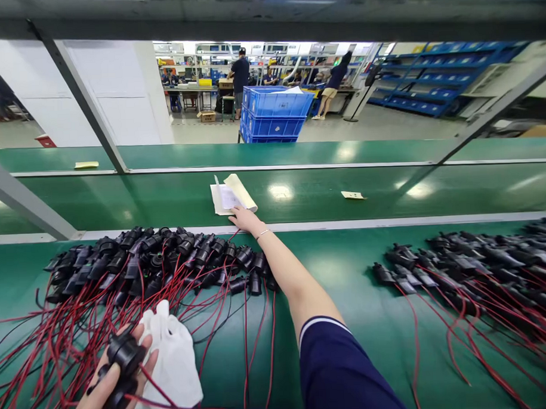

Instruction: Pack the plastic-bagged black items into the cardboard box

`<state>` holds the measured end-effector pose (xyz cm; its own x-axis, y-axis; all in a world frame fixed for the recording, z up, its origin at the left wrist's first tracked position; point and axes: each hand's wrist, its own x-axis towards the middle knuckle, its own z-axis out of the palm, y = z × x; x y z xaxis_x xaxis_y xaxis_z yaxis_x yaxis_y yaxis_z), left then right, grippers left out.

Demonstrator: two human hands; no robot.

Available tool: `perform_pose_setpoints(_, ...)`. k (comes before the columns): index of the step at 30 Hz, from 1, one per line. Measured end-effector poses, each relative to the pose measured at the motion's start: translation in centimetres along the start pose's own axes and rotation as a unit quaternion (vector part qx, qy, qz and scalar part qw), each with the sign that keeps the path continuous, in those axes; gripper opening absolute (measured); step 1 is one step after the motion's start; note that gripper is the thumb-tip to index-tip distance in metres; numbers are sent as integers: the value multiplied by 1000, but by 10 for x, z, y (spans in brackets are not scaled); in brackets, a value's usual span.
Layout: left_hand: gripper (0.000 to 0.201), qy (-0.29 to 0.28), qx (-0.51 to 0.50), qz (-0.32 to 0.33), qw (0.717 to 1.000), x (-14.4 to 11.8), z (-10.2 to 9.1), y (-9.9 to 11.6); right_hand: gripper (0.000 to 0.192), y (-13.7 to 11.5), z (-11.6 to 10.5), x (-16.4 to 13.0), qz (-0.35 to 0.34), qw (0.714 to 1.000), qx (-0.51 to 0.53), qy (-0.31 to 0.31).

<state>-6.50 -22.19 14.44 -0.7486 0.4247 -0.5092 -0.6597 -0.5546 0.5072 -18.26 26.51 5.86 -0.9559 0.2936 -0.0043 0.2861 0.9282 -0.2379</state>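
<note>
The left hand (110,386) clamps a light, rigid black plug (125,353) by its body; its wires look floppy. The right hand (244,219), fingers spread, touches thin, flimsy paper (228,198).

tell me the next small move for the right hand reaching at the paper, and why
Probably close the fingers on the paper and draw it back: the right hand touches only its near edge, while the left hand holds a black connector.
</note>
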Motion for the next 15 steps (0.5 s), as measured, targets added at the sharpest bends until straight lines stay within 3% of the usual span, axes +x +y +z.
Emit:
perform_pose_setpoints(7, 85, 6, 17, -11, 1000, -1, -1, 0, 52, -5, -6, 6, -16, 1000, 7, 6)
perform_pose_setpoints(15, 85, -13, -9, -17, 1000, 6, -10, 2, 47, -16, -9, 12, -57, 998, -7, -21)
